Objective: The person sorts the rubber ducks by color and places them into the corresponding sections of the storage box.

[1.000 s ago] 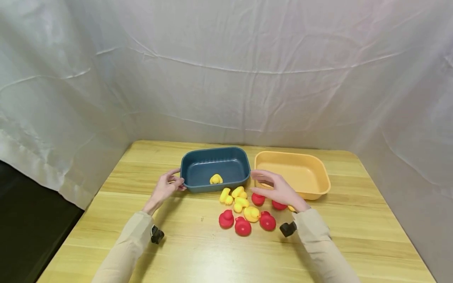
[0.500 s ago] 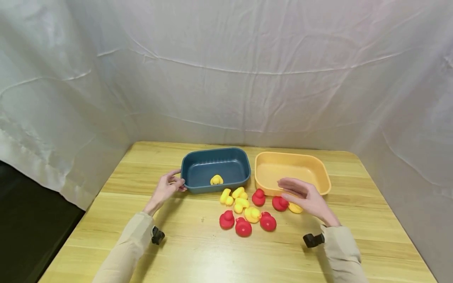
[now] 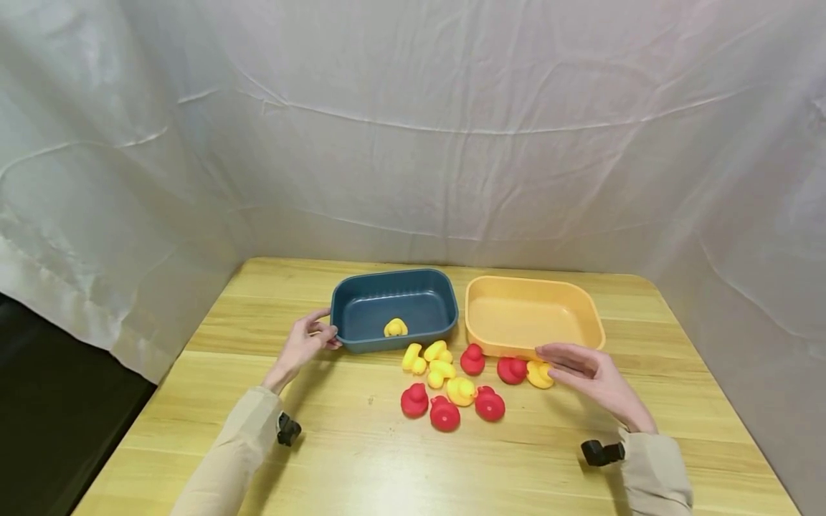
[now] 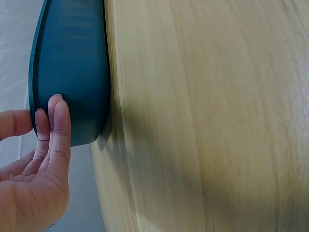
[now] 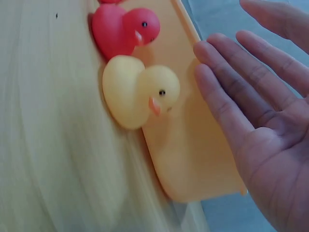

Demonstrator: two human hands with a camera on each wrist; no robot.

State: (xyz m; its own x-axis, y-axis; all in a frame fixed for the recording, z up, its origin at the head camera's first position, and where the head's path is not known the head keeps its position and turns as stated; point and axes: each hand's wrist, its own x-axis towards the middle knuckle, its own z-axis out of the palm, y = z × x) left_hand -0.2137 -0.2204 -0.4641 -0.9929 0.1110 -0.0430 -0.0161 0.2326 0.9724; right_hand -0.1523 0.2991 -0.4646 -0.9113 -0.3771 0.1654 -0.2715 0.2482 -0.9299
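Note:
At the left end of the dark blue bin (image 3: 396, 342), my left hand (image 3: 303, 349) holds the rim. In the left wrist view its fingers (image 4: 60, 130) lie against the bin's outer wall, with one digit at the rim. Inside that bin sits one yellow rubber duck (image 3: 396, 327). My right hand (image 3: 596, 376) hovers by the front right of the orange bin (image 3: 534, 283), holding nothing. Nearest to it is a yellow rubber duck (image 5: 123, 92), which stands on the table beside a red rubber duck (image 5: 113, 34); the right wrist view shows the fingers apart from both.
Several more yellow ducks (image 3: 442, 373) and red ducks (image 3: 445, 413) are grouped on the wooden table (image 3: 361, 459) in front of the bins. A pale curtain (image 3: 413, 143) hangs behind and at the sides. Each wrist carries a small black camera (image 3: 602, 453).
My right hand has moved right and toward the table's front, from between the bins to beside the rightmost yellow duck, uncovering the ducks beneath. My left hand and the bins have stayed put.

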